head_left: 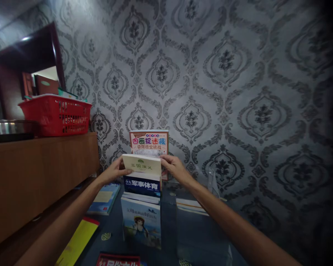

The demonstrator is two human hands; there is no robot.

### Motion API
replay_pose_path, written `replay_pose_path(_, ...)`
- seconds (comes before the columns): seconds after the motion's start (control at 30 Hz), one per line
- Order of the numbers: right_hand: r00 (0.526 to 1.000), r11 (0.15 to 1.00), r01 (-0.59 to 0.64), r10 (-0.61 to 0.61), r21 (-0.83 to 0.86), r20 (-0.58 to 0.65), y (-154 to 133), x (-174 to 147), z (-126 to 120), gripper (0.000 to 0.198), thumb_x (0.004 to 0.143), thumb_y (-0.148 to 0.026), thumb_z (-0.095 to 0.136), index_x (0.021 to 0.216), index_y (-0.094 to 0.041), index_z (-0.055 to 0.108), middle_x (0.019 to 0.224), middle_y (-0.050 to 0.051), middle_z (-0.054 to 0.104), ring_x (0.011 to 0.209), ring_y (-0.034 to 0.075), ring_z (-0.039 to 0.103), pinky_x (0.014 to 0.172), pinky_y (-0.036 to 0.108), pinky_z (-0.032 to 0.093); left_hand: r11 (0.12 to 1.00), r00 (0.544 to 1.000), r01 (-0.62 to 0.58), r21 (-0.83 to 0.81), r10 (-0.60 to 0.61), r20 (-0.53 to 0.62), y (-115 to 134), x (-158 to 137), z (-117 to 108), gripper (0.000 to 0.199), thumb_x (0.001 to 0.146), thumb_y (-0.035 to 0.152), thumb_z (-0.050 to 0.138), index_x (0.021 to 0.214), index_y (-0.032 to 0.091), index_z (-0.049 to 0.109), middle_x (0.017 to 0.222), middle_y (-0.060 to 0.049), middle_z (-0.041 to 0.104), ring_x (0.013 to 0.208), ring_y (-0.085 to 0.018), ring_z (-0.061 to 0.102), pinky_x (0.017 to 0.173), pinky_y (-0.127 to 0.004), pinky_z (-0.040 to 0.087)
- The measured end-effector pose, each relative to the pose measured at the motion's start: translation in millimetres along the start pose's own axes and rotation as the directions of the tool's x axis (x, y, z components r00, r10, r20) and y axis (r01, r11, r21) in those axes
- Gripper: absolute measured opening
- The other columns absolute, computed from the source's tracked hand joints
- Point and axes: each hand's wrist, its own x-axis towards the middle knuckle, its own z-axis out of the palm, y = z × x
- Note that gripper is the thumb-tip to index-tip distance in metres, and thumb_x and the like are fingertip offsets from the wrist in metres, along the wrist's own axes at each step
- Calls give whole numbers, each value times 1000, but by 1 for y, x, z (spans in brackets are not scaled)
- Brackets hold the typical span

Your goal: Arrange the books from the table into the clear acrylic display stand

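Both hands grip a cream-covered book with green lettering, held upright by its two sides. My left hand has its thumb on the front cover at the left edge. At the right edge, my right hand is closed on the top corner; part of its fingers is hidden. Directly in front stands a dark blue book with white lettering. Nearest to me in the row is a light blue book showing a figure in a hat. Behind the cream book rises a taller picture book with colourful lettering.
A clear plastic holder with papers or books stands to the right. Flat on the dark tabletop lie a yellow book, a blue book and a red-edged book. A red basket sits on the wooden cabinet.
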Motion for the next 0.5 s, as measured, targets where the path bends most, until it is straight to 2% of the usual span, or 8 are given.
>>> replay_pose_path(0.07,999,997,-41,40,73,13,3,4,0,37,70,-52,67,84,-17,71,73,0,65,63,14,57,48,21,49,1000,1000,1,-3,-1,-9,0,-1,0,60,68,35,84,115,19,51,120,-10,69,113,-26,65,102,-41,47)
replay_pose_path(0.13,995,994,-87,84,61,49,8,6,0,33,67,-47,70,82,-17,71,70,-1,65,61,13,57,47,20,48,1000,1000,2,-5,-2,-15,1,-1,0,61,67,35,84,116,19,51,121,-10,69,114,-26,65,102,-41,47)
replay_pose_path(0.23,975,978,-191,199,-86,97,18,7,2,22,67,-38,67,74,-17,69,64,-2,63,56,12,57,45,20,49,999,1000,9,-38,-9,1,2,-2,0,68,68,34,84,123,20,47,118,-10,70,111,-26,66,100,-41,48)
replay_pose_path(0.3,969,963,-213,230,-163,94,23,6,3,18,70,-34,62,71,-17,68,61,-2,60,54,12,57,44,21,49,998,1000,11,-68,-11,-2,1,-2,0,75,69,34,83,130,21,40,114,-10,72,106,-26,69,95,-40,51)
replay_pose_path(0.4,993,982,-115,117,-147,6,20,2,1,22,75,-40,59,75,-18,65,63,-2,57,56,13,56,44,21,51,997,1000,-1,-72,-1,-30,-2,-1,-2,80,70,33,82,132,22,34,107,-9,74,98,-25,71,87,-38,54)
replay_pose_path(0.5,988,999,10,-17,-43,-155,7,-3,-5,31,77,-50,59,78,-19,61,73,0,59,65,14,55,47,22,56,999,1000,-3,-49,2,-22,-4,2,-4,71,70,36,82,126,21,42,106,-10,74,96,-26,72,89,-40,54)
